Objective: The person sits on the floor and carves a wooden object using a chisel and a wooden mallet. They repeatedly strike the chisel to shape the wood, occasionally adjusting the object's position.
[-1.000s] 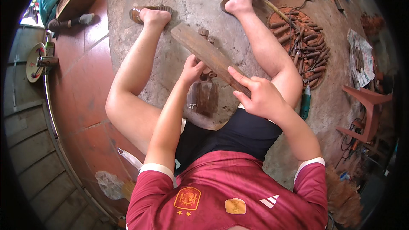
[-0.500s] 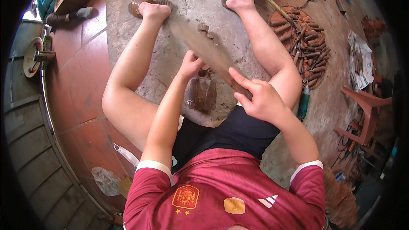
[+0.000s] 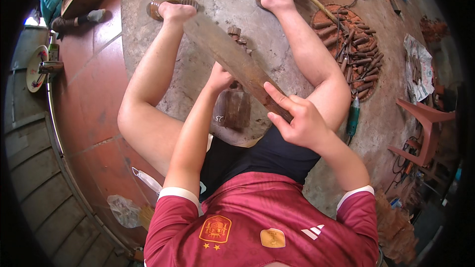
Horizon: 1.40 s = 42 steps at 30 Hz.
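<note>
Right hand [image 3: 308, 122] clamped on board [image 3: 232, 59] by near end, left hand [image 3: 220, 77] partly hidden by board, can't tell its grip, block [image 3: 236, 111] just bodyward of it

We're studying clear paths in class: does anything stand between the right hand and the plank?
Nothing visible does: the right hand holds the plank by its near end. The plank hides part of the left hand, so whatever that touches can't be seen.
</note>
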### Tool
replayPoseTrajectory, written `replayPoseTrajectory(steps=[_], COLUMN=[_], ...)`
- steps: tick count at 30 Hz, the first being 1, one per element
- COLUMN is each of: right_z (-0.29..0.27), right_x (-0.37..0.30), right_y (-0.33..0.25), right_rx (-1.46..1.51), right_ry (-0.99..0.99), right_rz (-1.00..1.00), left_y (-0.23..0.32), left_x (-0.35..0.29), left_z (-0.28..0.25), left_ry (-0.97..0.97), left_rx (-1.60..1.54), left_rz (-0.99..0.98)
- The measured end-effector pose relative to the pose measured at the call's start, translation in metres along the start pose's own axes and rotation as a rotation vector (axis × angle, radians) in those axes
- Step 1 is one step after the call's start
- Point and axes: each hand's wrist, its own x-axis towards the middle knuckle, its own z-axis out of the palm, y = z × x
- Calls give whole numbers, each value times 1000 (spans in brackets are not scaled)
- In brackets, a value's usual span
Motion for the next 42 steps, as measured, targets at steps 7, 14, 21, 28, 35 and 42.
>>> replayPoseTrajectory(steps=[7, 14, 21, 28, 35, 42], right_z=[0, 4, 12, -4, 0, 7], right_x=[-6, -2, -7, -10, -25, -38], right_y=[0, -1, 1, 14, 28, 30], right_rx=[-7, -171, -30, 137, 366, 386], right_ry=[1, -72, 110, 132, 276, 277], right_rz=[60, 48, -23, 50, 55, 30], left_y=[-6, 2, 12, -8, -1, 13], left_x=[7, 10, 6, -3, -22, -31], left_z=[-3, 9, 11, 0, 18, 25], left_ry=[-55, 134, 78, 162, 392, 479], left_rx=[60, 176, 204, 229, 288, 394], left_rz=[59, 164, 66, -60, 108, 153])
